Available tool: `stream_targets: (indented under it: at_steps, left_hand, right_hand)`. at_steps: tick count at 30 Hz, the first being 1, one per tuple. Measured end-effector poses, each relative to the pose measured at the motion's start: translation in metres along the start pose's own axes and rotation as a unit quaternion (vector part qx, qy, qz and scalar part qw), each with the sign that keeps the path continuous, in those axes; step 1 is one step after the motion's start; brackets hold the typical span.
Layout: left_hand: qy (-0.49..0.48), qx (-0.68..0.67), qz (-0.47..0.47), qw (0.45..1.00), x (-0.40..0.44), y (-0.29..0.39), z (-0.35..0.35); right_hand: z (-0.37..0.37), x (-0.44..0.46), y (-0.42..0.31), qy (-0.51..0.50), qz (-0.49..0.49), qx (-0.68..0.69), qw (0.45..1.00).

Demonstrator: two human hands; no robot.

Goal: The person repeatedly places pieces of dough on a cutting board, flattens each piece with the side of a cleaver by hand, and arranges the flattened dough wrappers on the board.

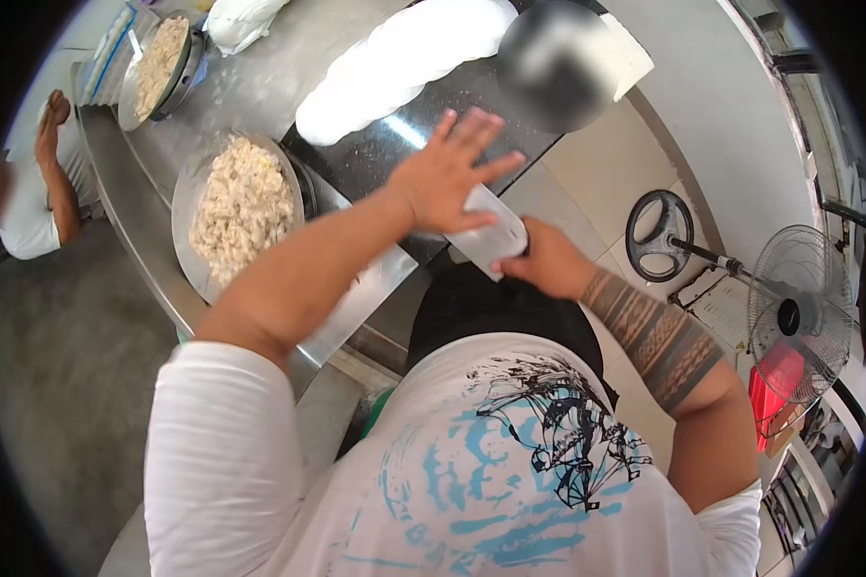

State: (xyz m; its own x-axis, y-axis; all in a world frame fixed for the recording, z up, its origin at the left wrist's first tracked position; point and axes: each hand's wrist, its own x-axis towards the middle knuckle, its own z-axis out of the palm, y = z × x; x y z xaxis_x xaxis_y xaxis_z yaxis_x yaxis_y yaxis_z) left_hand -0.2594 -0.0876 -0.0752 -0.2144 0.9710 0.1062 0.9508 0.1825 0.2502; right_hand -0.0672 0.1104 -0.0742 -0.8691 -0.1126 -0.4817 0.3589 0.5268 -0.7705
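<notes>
My right hand (548, 258), on the tattooed arm, grips the end of a flat, pale translucent scraper-like piece (491, 226) at the near edge of the dark work surface. Over the other end of this piece is my left hand (452, 173), its fingers spread wide and its thumb across the piece. Beyond my hands lies a long white dough-like roll (404, 62) on the dark surface (356, 163). To the left, a round bowl (185, 221) holds a chunky, pale mixture (245, 207).
Another bowl of mixture (162, 67) and a white bundle (241, 21) are at the back left. A person (53, 183) stands beyond the metal counter (144, 207). At the right are a black handwheel (659, 236) and a standing fan (801, 313).
</notes>
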Motion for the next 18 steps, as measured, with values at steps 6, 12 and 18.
stream_targets:
  at_steps: [6, 12, 18]
  left_hand:
    - [0.056, 0.075, -0.024, 0.995, 0.060, -0.039, 0.000]
    - [0.076, 0.059, 0.004, 0.995, 0.051, -0.053, -0.033]
    - [-0.009, -0.015, 0.002, 1.000, 0.033, 0.007, 0.004]
  right_hand:
    - [-0.070, 0.050, 0.007, 0.045, -0.040, -0.044, 0.997]
    - [-0.076, 0.046, -0.045, 0.024, -0.010, -0.044, 0.999]
    - [-0.010, -0.008, 0.015, 0.037, 0.030, 0.036, 0.998]
